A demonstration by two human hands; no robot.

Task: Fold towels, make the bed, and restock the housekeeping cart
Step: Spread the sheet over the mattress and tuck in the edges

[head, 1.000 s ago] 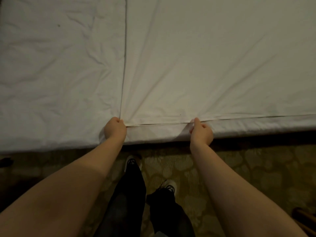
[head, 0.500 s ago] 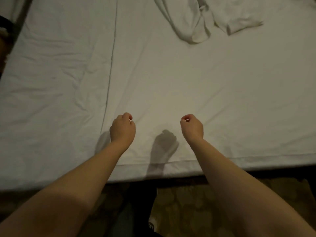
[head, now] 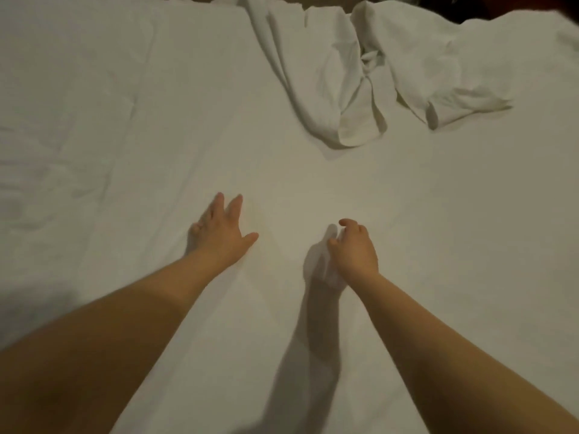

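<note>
White cotton fills nearly the whole view: a sheet (head: 454, 245) lies spread flat over the bed, smooth through the middle and right, creased with shallow wrinkles on the left; both bare forearms reach out over it from the near edge.

Left hand (head: 221, 234) is wide, palm down, fingers straight and fanned with the thumb stuck out to the right; it lies low on the sheet, its shadow showing only just beside its left edge, though whether the palm presses the cloth or rides just off it I cannot tell; it holds nothing.

Right hand (head: 354, 249) sits near the left one, a little closer to the body; its fingers are loosely bent, the forefinger hooked forward and the thumb tucked to the left, with nothing between them; its shadow (head: 319, 270) falls apart from it on the left, so the hand is up off the sheet.

Farther across the bed, beyond both hands and well apart from them, a heap of crumpled white linen (head: 338, 89) lies bunched in folds on the sheet, one loose end trailing to the right; a sliver of dark room shows behind it at the top edge.
</note>
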